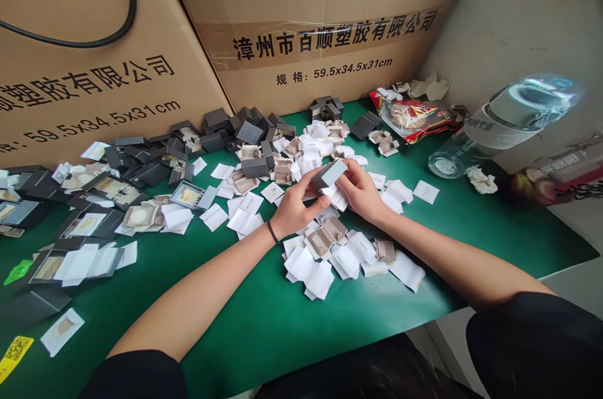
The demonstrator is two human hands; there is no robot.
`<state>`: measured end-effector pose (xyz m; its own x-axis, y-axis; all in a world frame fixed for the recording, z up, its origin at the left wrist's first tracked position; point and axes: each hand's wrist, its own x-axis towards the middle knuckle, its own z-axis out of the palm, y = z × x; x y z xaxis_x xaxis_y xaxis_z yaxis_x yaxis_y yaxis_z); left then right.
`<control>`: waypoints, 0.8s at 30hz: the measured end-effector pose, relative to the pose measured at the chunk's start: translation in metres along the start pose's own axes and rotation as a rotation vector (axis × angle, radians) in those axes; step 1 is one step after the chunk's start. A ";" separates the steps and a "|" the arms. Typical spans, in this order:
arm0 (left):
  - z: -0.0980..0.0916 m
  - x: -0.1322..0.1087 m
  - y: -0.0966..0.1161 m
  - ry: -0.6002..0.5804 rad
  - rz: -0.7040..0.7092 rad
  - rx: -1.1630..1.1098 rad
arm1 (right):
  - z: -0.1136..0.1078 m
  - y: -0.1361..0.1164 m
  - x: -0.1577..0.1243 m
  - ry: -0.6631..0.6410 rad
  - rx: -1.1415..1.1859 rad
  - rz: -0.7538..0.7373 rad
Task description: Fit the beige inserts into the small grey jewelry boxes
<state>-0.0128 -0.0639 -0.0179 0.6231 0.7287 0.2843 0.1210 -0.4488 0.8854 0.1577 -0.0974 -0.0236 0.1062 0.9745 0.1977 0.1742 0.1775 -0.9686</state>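
Observation:
Between my two hands is a small dark grey box (328, 174), held above the green table. My left hand (298, 205) grips its left side, with the thumb in front and the fingers behind. The fingers of my right hand (362, 190) close on its right side. White paper shows just below the box, between the hands; whether it is held too I cannot tell. Under and in front of the hands lie white paper slips (308, 270) and an opened cardboard insert (325, 237). Behind the hands are more slips and inserts.
Many dark grey boxes (254, 132), some opened, spread along the back and left. Two large cartons (325, 16) wall off the rear of the green table (226, 336). A clear bottle (475, 135), crumpled tissue (481, 180) and red snack packet (414, 116) stand or lie at right.

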 end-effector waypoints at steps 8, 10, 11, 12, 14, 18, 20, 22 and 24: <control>-0.004 0.002 0.000 -0.123 -0.063 -0.114 | -0.005 -0.003 0.002 -0.130 0.033 0.016; -0.005 0.003 0.000 -0.114 -0.065 -0.133 | -0.004 -0.004 0.003 -0.151 0.025 0.007; -0.005 0.003 0.000 -0.101 -0.067 -0.142 | -0.004 -0.005 0.003 -0.157 0.015 0.005; -0.006 0.003 0.000 -0.085 -0.069 -0.151 | -0.003 -0.005 0.003 -0.162 0.000 0.002; -0.006 0.004 -0.001 -0.054 -0.081 -0.163 | -0.002 -0.005 0.001 -0.150 -0.051 -0.010; -0.004 0.004 -0.004 0.019 -0.129 -0.201 | 0.002 -0.005 -0.004 -0.018 -0.187 -0.110; -0.004 0.005 -0.006 0.047 -0.157 -0.229 | 0.002 -0.004 -0.007 0.024 -0.219 -0.186; -0.004 0.005 -0.008 0.052 -0.171 -0.242 | 0.002 -0.004 -0.008 0.021 -0.243 -0.265; -0.004 0.006 -0.009 0.058 -0.165 -0.230 | 0.002 -0.004 -0.008 -0.008 -0.268 -0.333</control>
<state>-0.0129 -0.0536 -0.0230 0.5635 0.8134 0.1441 0.0341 -0.1972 0.9798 0.1542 -0.1055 -0.0213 -0.0060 0.8712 0.4908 0.4465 0.4415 -0.7783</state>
